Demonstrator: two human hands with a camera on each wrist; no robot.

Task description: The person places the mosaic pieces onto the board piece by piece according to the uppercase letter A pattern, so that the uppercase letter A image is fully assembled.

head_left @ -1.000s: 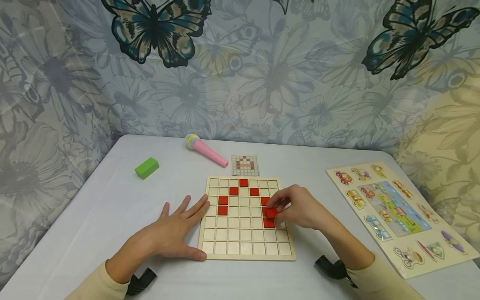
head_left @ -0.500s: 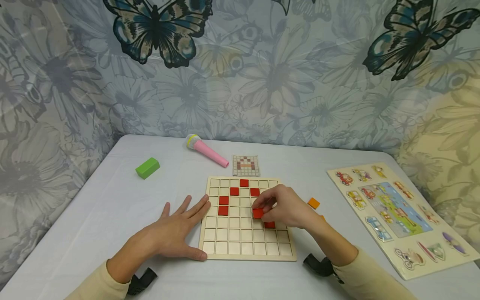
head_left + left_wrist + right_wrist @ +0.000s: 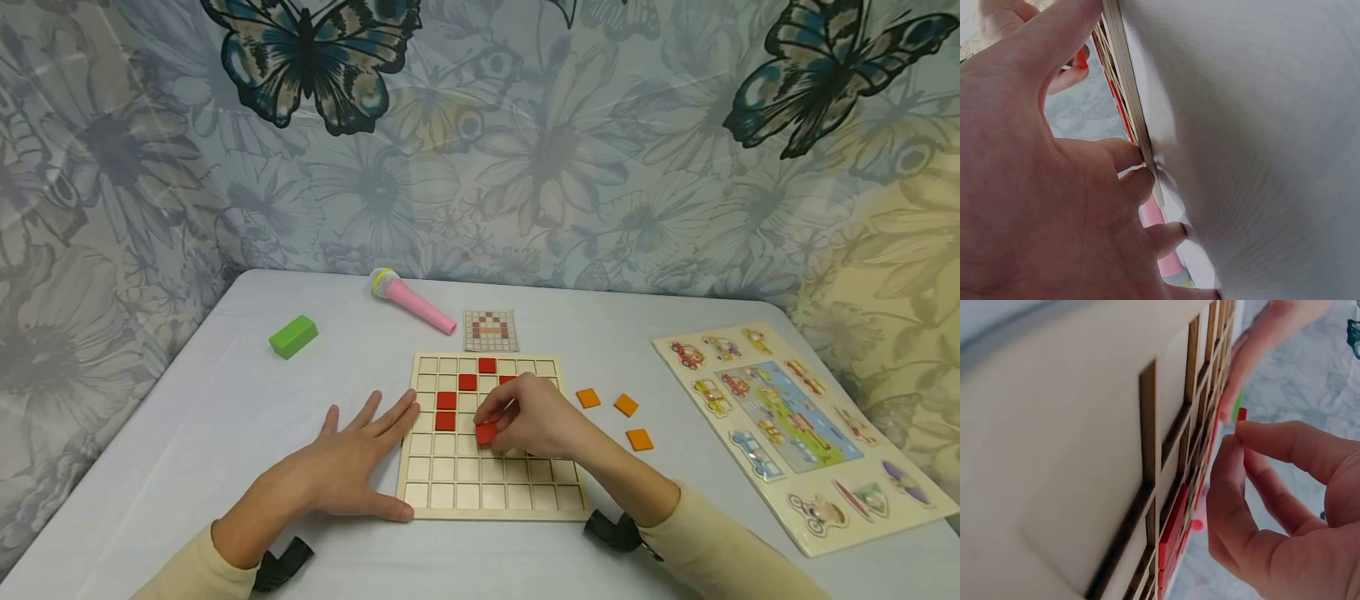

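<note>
My right hand (image 3: 528, 419) pinches a red square tile (image 3: 486, 433) between thumb and fingers, over the middle of the wooden grid board (image 3: 491, 497). In the right wrist view the pinched tile (image 3: 1241, 415) stands on edge, apart from the board. My left hand (image 3: 348, 462) lies with fingers spread along the board's left edge, its fingertips and thumb at the frame. Several red tiles (image 3: 446, 401) sit in the upper cells; those on the right are mostly hidden behind my right hand. Just beyond the board lies a small pattern card (image 3: 491, 331) with a printed grid.
Three orange tiles (image 3: 626, 405) lie right of the board. A picture puzzle board (image 3: 795, 433) occupies the table's right side. At the back are a pink toy microphone (image 3: 412, 301) and, to its left, a green block (image 3: 294, 337). A patterned cloth backdrop (image 3: 480, 167) rises behind the table.
My right hand has moved left across the board with the red tile, from the right columns to the middle. The orange tiles have come into view. My left hand has stayed in place.
</note>
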